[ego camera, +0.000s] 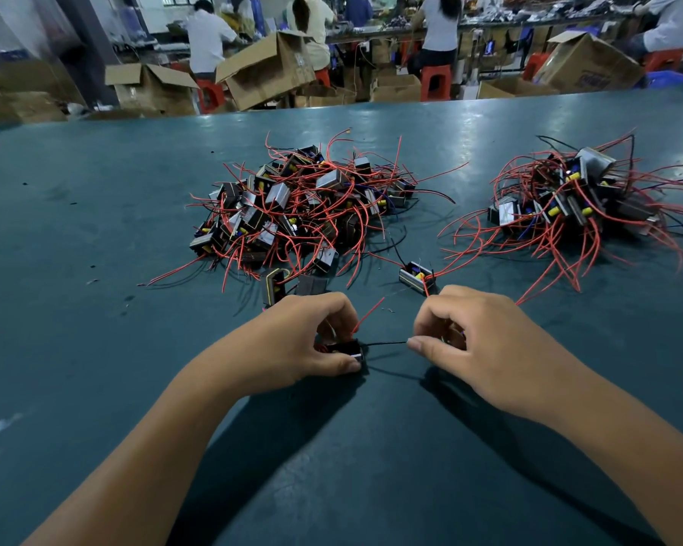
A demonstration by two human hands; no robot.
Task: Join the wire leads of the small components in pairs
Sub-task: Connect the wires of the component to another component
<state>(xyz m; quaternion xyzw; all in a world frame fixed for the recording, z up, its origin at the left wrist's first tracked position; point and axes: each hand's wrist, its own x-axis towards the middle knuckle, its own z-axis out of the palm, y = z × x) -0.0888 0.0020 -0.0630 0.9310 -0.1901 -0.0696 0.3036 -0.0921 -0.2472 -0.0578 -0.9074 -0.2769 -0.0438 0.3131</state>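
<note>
1. L hand point(312, 340) grips a black component point(346, 350) low on the table point(95, 191), thumb and fingers curled round it.
2. R hand point(478, 344) pinches the black lead point(387, 343) running from it, taut betw. hands.
3. Red lead point(369, 315) sticks up by L fingers.
4. Piles: centre pile point(304, 202), right pile point(568, 195); lone part point(416, 277) just beyond R hand.

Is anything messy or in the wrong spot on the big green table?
A little. One small component lies alone between the two tangled piles, and two more sit loose by the left pile's near edge. Nothing looks broken or spilled. The left hand grips a component; the right hand pinches its black wire.
</note>
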